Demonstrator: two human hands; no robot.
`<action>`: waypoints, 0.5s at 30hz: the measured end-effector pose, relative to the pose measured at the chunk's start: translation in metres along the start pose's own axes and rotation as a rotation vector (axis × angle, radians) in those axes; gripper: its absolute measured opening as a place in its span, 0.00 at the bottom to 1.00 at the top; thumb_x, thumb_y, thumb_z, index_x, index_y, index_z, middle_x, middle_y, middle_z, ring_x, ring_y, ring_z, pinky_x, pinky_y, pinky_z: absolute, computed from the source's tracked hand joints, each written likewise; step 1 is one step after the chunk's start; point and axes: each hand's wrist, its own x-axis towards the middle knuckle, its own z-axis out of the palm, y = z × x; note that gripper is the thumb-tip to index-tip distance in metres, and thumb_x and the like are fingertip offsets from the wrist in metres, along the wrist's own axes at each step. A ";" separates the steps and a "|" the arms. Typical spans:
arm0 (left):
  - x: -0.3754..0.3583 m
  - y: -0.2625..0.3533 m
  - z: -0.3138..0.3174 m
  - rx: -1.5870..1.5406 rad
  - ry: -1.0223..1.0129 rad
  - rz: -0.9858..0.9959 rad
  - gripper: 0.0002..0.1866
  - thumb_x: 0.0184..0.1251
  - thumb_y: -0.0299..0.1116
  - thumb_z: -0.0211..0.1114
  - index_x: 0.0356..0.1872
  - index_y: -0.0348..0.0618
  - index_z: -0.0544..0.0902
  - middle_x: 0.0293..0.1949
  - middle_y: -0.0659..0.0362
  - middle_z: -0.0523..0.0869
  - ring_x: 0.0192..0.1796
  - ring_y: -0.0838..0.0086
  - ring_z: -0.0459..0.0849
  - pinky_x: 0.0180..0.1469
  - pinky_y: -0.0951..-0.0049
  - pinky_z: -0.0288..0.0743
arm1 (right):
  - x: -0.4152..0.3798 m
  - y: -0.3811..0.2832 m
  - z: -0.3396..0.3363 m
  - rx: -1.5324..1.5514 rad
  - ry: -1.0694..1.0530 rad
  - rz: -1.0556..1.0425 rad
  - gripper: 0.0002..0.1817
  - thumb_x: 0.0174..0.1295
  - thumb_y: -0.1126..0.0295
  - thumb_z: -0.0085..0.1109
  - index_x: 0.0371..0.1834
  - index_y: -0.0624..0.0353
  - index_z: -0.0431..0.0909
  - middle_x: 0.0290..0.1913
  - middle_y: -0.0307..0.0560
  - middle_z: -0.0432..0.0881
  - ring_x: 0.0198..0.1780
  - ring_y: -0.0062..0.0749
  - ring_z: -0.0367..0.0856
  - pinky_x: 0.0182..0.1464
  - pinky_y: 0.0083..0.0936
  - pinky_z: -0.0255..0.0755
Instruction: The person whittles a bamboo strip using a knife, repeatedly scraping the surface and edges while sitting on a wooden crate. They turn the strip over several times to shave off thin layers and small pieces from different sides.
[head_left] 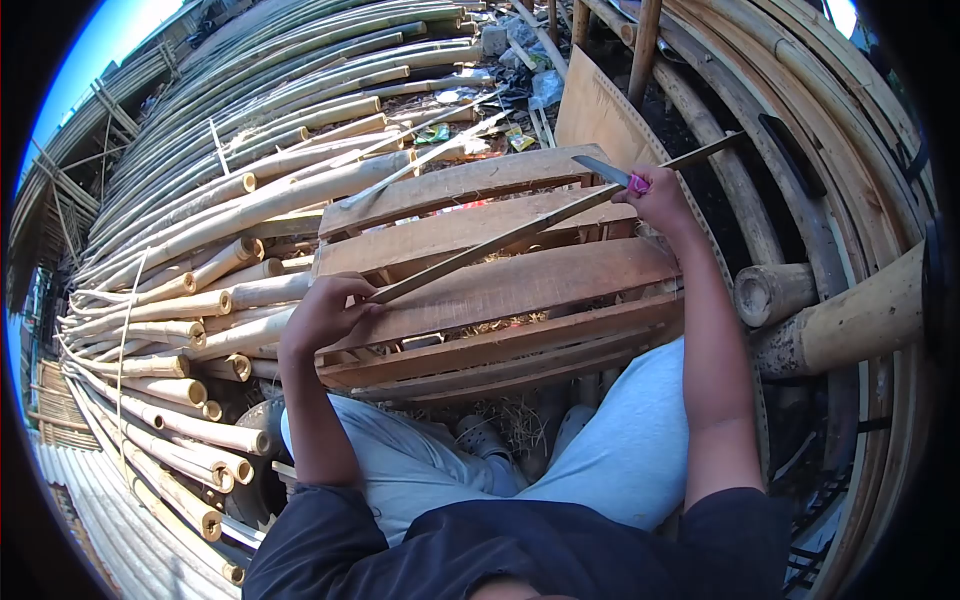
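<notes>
A long, thin bamboo strip (500, 238) runs diagonally above a slatted wooden bench (430, 240). My left hand (335, 308) pinches its lower left end between thumb and fingers. Closed around a knife with a pink handle (638, 184), my right hand (660, 200) is at the strip's upper right part. The knife's blade (600, 170) points left, close to the strip. Whether my right fingers also grip the strip is hidden. Beyond that hand, the strip's far end sticks out to the right.
Stacked bamboo poles (260, 200) fill the left and back. More poles and planks (800, 180) curve along the right, with a thick bamboo pole (850, 320) near my right elbow. A thin wooden board (600, 110) stands behind the bench. Litter (545, 90) lies at the back.
</notes>
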 end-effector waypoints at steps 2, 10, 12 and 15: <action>-0.004 0.004 0.000 -0.080 0.008 0.005 0.12 0.63 0.30 0.79 0.45 0.38 0.92 0.38 0.53 0.91 0.40 0.65 0.87 0.45 0.66 0.79 | 0.002 0.012 0.006 0.161 0.010 -0.016 0.04 0.63 0.83 0.69 0.35 0.69 0.82 0.29 0.50 0.87 0.41 0.33 0.95 0.39 0.29 0.83; -0.027 -0.033 -0.012 -0.144 0.057 0.066 0.09 0.62 0.31 0.80 0.41 0.41 0.94 0.27 0.59 0.81 0.30 0.76 0.77 0.34 0.68 0.69 | 0.007 -0.006 0.034 0.107 0.095 -0.112 0.09 0.60 0.81 0.74 0.36 0.70 0.81 0.37 0.50 0.86 0.43 0.40 0.90 0.46 0.31 0.82; -0.033 -0.031 -0.014 -0.129 0.085 0.038 0.08 0.63 0.31 0.81 0.41 0.42 0.94 0.24 0.60 0.78 0.27 0.77 0.74 0.31 0.68 0.67 | 0.009 -0.018 0.042 0.014 0.194 -0.271 0.11 0.58 0.79 0.76 0.37 0.70 0.82 0.48 0.51 0.87 0.50 0.47 0.89 0.51 0.34 0.81; -0.037 -0.018 -0.017 -0.108 0.088 0.034 0.08 0.63 0.31 0.80 0.41 0.42 0.94 0.24 0.61 0.78 0.27 0.77 0.74 0.31 0.68 0.67 | 0.018 -0.018 0.053 0.046 0.309 -0.336 0.10 0.58 0.78 0.76 0.39 0.68 0.84 0.53 0.53 0.88 0.51 0.49 0.89 0.53 0.37 0.81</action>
